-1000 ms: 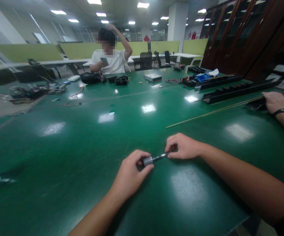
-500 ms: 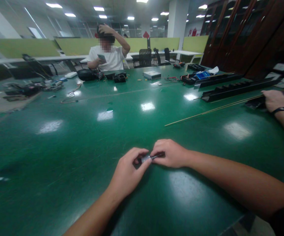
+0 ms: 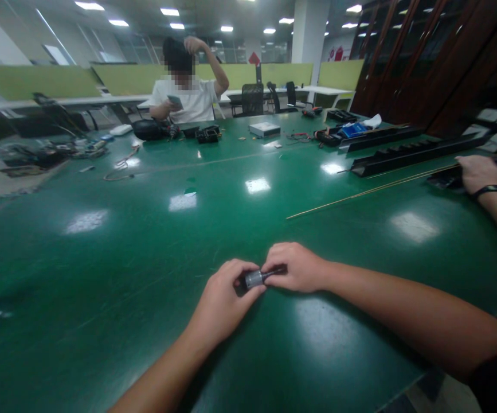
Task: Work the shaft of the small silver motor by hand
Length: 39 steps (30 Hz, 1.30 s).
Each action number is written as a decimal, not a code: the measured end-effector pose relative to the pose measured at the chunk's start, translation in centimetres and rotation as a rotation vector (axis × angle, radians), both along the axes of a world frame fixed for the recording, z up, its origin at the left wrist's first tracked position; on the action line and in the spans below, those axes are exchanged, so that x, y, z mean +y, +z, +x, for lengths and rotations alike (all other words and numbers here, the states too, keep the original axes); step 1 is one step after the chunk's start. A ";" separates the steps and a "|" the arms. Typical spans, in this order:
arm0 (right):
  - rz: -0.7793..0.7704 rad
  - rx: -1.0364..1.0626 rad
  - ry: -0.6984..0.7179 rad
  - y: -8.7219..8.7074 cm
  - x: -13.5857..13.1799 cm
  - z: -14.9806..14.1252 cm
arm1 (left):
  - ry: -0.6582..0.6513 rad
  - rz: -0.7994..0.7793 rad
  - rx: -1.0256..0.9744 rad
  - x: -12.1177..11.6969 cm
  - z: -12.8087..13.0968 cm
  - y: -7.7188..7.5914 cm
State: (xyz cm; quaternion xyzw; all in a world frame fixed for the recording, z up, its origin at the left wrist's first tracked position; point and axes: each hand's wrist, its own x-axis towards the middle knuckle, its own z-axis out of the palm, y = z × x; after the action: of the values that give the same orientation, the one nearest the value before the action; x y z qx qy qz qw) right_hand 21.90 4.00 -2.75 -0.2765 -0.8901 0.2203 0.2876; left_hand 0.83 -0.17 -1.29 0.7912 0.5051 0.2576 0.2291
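Cylinder of grey metal [image 3: 254, 279] held near the glossy green worktop's [image 3: 145, 252] front edge

The left hand [image 3: 226, 296] pinches it; the right hand [image 3: 295, 267] grips the slim dark shaft [image 3: 270, 273] at its end. A second ago the right hand sat farther out; now both hands' fingertips nearly meet. Beyond, toward the right edge: thin brass-coloured rods [image 3: 351, 198], then a long black open-topped channel [image 3: 403, 162], contents unclear.

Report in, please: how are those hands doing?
Left hand: gripping silver cylinder. Right hand: pinching slim dark shaft beside it. Thin yellow rods beyond, touching neither.
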 end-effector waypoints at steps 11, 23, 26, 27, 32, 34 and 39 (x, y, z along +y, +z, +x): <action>0.000 -0.026 -0.005 0.4 -0.2 0.1 | -0.015 0.004 -0.002 0.0 -0.1 0.1; -0.002 -0.014 0.006 0.3 -0.2 0.2 | -0.014 0.010 -0.004 -0.1 0.0 0.2; -0.012 -0.019 0.006 0.3 -0.2 0.3 | -0.016 0.002 -0.009 -0.2 -0.1 0.3; -0.014 -0.023 0.006 0.3 -0.2 0.3 | -0.014 0.000 -0.009 -0.2 -0.1 0.3; -0.018 -0.024 0.012 0.3 -0.2 0.3 | -0.015 -0.006 -0.011 -0.3 -0.1 0.4; -0.017 -0.025 0.009 0.3 -0.2 0.4 | -0.013 -0.005 -0.009 -0.3 -0.1 0.4; -0.017 -0.060 -0.010 0.5 -0.3 0.7 | -0.008 -0.010 -0.007 -0.3 -0.1 0.4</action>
State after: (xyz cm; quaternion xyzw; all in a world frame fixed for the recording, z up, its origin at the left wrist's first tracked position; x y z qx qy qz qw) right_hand 22.61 3.70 -2.27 -0.2899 -0.8951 0.2178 0.2594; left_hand 0.75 -0.43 -0.87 0.7911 0.5024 0.2568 0.2361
